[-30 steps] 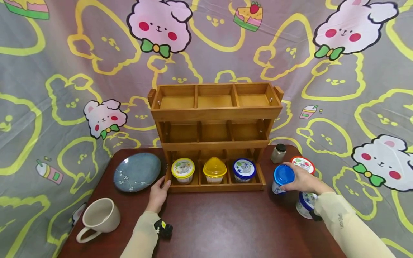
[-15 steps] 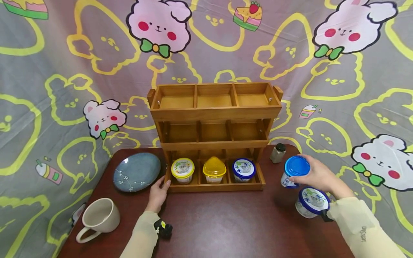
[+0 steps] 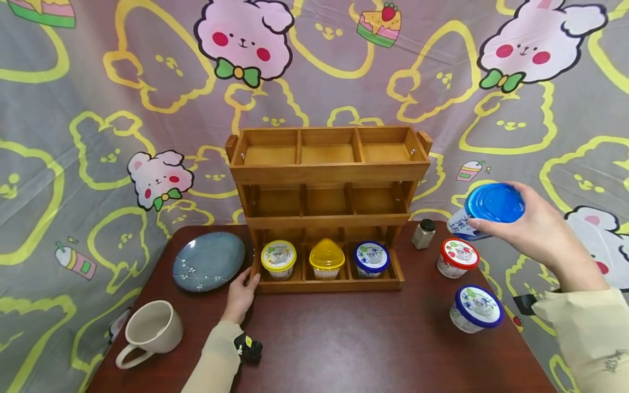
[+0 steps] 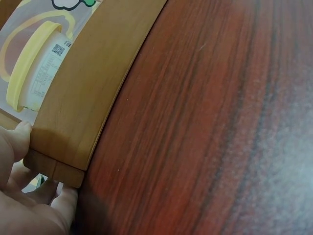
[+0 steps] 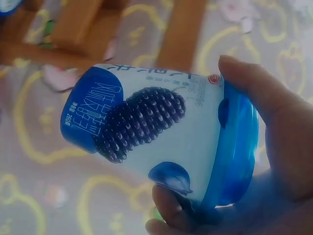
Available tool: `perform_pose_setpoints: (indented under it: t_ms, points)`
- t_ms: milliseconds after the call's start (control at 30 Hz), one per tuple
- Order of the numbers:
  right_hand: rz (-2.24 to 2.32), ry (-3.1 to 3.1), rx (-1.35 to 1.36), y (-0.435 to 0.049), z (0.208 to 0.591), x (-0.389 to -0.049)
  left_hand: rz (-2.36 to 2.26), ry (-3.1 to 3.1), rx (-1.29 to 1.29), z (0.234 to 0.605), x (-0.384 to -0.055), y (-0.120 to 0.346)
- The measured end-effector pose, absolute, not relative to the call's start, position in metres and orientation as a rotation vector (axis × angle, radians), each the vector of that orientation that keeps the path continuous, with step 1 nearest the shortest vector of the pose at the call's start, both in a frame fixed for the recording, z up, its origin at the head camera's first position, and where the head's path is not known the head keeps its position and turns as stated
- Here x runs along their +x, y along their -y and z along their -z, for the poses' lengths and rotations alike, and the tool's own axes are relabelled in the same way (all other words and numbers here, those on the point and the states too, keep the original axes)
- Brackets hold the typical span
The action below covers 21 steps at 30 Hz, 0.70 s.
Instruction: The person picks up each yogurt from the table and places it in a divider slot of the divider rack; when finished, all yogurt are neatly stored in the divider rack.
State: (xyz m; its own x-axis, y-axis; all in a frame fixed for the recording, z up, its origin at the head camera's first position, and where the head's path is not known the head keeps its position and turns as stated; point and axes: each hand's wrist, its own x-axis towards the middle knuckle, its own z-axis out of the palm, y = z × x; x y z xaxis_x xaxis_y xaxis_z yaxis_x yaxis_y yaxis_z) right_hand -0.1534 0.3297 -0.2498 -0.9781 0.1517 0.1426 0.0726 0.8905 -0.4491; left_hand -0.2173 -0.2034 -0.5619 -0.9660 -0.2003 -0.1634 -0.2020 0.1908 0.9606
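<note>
My right hand (image 3: 540,232) holds a yogurt cup (image 5: 161,132) with a blue lid up in the air at the right, tilted in the head view. Blackberry print shows on its side in the right wrist view. My left hand (image 3: 241,297) grips the lower left corner of a three-tier wooden rack (image 3: 329,173), thumb on the front board and fingers round its end. In the bottom tier stand a yellow-lidded tub (image 3: 278,259), a cup with a domed yellow lid (image 3: 326,259) and a blue-lidded tub (image 3: 372,259), one per compartment.
A red-lidded tub (image 3: 458,257) and another blue-lidded tub (image 3: 475,308) stand on the table (image 3: 344,338) at the right. Behind them is a small black-capped jar (image 3: 423,234). At the left lie a blue-grey plate (image 3: 208,262) and a beige mug (image 3: 154,329). A patterned cloth hangs behind.
My right hand has lifted the blue-lidded yogurt cup up and to the right from near the table, uncovering the red-lidded tub. My left hand stays at the rack corner.
</note>
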Motion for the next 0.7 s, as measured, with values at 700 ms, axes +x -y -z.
perform_pose_setpoints:
  t_ms: [700]
  points:
    - [-0.736, 2.777, 0.422, -0.122, 0.094, -0.224, -1.951, -2.457, -0.416, 0.561, -0.216, 0.203]
